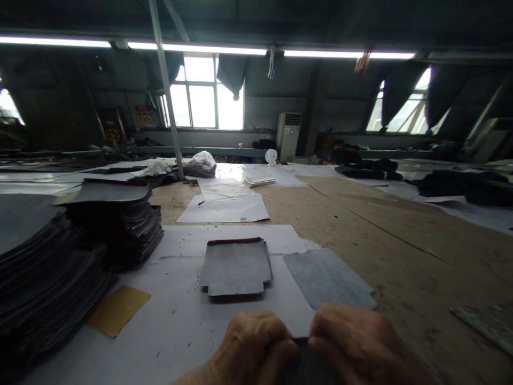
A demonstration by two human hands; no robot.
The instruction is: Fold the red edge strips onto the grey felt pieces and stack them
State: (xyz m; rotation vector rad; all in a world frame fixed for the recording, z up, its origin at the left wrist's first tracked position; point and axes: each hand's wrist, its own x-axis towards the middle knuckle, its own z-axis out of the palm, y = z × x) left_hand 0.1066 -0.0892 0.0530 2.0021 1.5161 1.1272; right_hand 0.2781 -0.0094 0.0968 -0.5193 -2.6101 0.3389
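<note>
At the bottom of the view, my left hand (254,345) and my right hand (352,339) are side by side, knuckles up. Both are closed on the top edge of a dark fabric piece (306,363), which runs out of view below. Just beyond them lies a small stack of grey notched pieces (236,267) with a dark red strip along its far edge. A single grey piece (328,275) lies flat to its right, beyond my right hand. White paper (176,299) is spread underneath.
Tall stacks of dark pieces (128,224) stand at the left, beside a yellow card (120,310). Farther back are white sheets (224,208), a pale pad (259,182) and a metal pole (168,96). Dark cloth (465,184) lies at the far right.
</note>
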